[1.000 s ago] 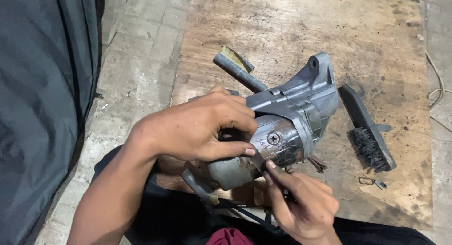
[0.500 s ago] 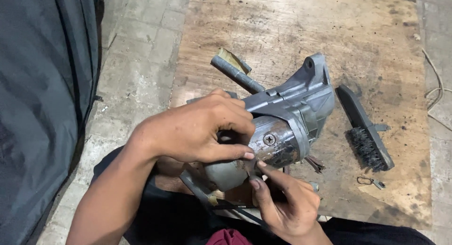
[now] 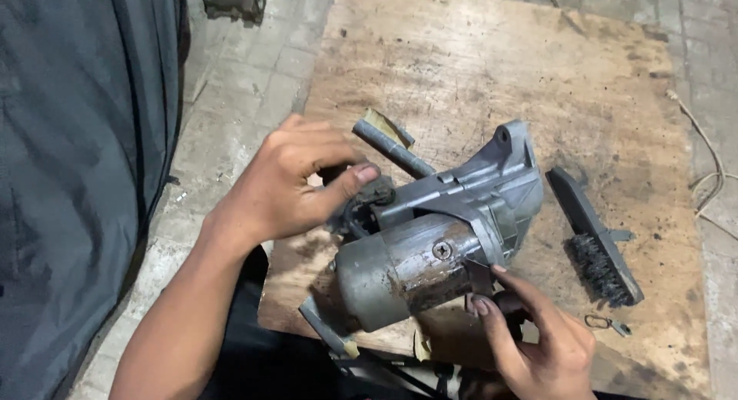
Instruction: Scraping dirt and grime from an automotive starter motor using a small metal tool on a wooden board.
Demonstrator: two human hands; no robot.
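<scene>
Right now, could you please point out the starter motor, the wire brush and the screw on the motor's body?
Starter motor [image 3: 400, 273]: head view, on its rusty cylindrical body.
Wire brush [image 3: 598, 267]: head view, on the dark bristles at its near end.
Screw [image 3: 442, 250]: head view, on its cross-slotted head.
</scene>
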